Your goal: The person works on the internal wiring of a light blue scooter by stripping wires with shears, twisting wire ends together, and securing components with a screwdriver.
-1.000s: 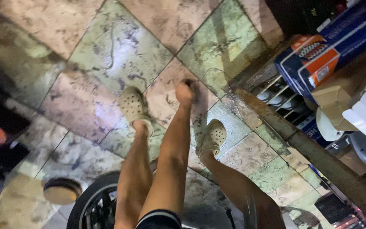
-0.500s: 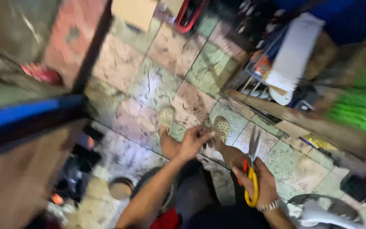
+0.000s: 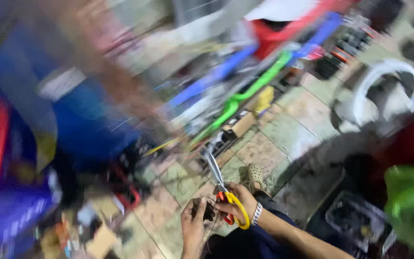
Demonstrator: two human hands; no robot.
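2 hands close together low over the tiled floor point(image 3: 307, 115), 1 with scissors

The right hand point(image 3: 238, 204) is closed around the yellow and red handles of the scissors point(image 3: 222, 192), blades pointing up and away, a metal watch point(image 3: 257, 214) on its wrist. The left hand point(image 3: 193, 225), just beside it, pinches a small dark object point(image 3: 206, 210), too blurred to identify. A beige clog point(image 3: 255, 176) rests on the tiles just beyond the right hand; the surrounding clutter is smeared by motion

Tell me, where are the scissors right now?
The scissors are low in the head view, just right of centre, held in the right hand, blades pointing up, beside the left hand.
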